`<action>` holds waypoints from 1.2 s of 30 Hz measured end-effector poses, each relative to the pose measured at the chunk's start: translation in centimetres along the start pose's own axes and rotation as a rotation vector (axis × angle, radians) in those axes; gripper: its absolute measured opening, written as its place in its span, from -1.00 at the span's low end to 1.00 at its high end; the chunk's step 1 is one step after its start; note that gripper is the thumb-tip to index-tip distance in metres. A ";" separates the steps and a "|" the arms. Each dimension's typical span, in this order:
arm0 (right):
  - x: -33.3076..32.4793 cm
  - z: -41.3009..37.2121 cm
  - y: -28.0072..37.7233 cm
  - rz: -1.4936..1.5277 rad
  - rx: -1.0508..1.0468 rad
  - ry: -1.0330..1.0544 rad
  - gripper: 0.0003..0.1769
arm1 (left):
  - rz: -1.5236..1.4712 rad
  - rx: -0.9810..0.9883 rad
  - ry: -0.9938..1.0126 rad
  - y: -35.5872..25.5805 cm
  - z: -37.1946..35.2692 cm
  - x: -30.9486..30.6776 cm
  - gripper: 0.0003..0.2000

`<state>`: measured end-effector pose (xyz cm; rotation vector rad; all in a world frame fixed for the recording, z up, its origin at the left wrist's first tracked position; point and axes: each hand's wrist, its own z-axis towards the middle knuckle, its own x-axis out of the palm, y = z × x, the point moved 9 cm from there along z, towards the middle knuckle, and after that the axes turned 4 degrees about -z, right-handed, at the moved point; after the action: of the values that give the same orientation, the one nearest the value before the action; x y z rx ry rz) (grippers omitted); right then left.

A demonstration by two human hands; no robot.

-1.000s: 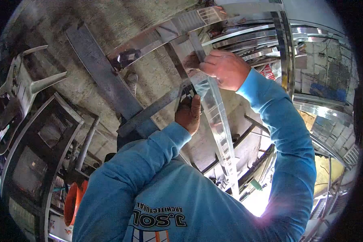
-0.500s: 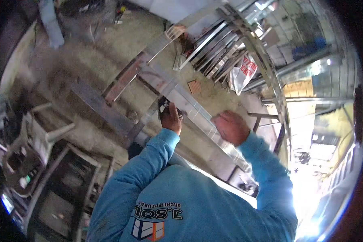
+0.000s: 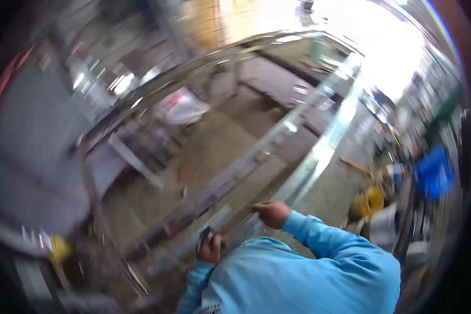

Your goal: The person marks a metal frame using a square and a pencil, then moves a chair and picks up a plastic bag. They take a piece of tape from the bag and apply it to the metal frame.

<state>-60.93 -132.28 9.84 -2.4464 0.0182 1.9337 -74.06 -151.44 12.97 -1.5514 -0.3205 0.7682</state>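
Note:
My left hand [image 3: 210, 252] is closed around a small black object [image 3: 204, 235] whose kind the blur hides. Close by lies a short grey metal bar [image 3: 180, 247]. My right hand [image 3: 275, 214] is closed, thumb side toward the left. Whatever its fingers hold, if anything, cannot be made out. It is at the near end of a long shiny metal profile [image 3: 319, 152] running away to the upper right. A second long metal bar [image 3: 256, 155] runs beside that one, farther to the left.
To the right stand a blue container [image 3: 434, 172], a yellow bucket [image 3: 368, 202] and a white bucket [image 3: 383, 226]. A white sack with red print [image 3: 180, 107] lies by stacked metal lengths [image 3: 152, 137]. A long metal frame [image 3: 193, 65] crosses beyond.
The view has swung toward the right along the long profiles, with strong blur. My right hand has come down near the profile's near end. My left hand still grips the black object.

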 end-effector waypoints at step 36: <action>8.3 -42.9 -24.0 1.740 1.182 -0.950 -0.61 | 0.010 0.326 1.265 -18.0 3.7 43.4 -0.74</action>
<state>-16.71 -109.35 11.91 -0.2433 2.6971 1.7938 -40.26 -119.08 18.37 -1.4343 0.7106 -0.2423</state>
